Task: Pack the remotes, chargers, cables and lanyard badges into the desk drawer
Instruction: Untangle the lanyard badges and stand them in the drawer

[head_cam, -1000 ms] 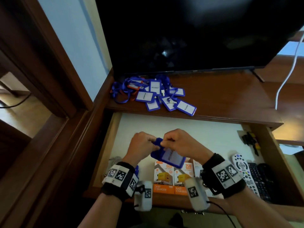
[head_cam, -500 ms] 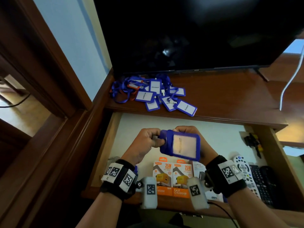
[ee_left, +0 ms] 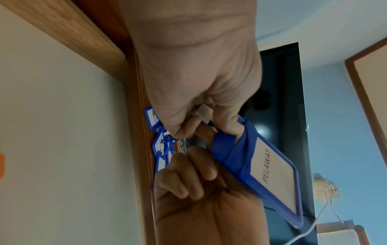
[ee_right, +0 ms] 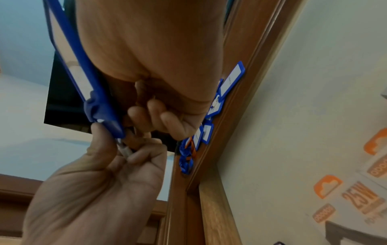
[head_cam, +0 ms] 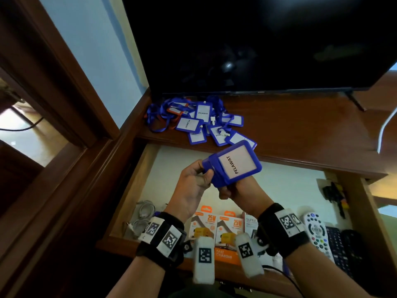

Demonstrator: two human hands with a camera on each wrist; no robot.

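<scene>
A blue lanyard badge (head_cam: 236, 164) with a white card reading PELAWAT is held in the air over the open drawer (head_cam: 279, 186), its strap wound round one end. My left hand (head_cam: 204, 175) pinches the strap end and its clip (ee_left: 203, 113). My right hand (head_cam: 225, 190) grips the wrapped end of the badge (ee_left: 272, 169) from below. Several more blue badges (head_cam: 199, 123) lie in a pile on the desk top behind the drawer. In the right wrist view the badge (ee_right: 83, 74) is seen edge-on, with my left hand (ee_right: 125, 149) on the clip.
At the drawer's front lie charger boxes (head_cam: 217, 229), remotes (head_cam: 315, 229), a coiled white cable (head_cam: 141, 214) and a black item (head_cam: 335, 194) at the right. A dark TV screen (head_cam: 257, 39) stands on the desk, and a white cord (head_cam: 384, 130) hangs at the right.
Both hands have lifted the badge and turned it over, so its printed face now shows. Its far end has tilted up toward the desk edge.
</scene>
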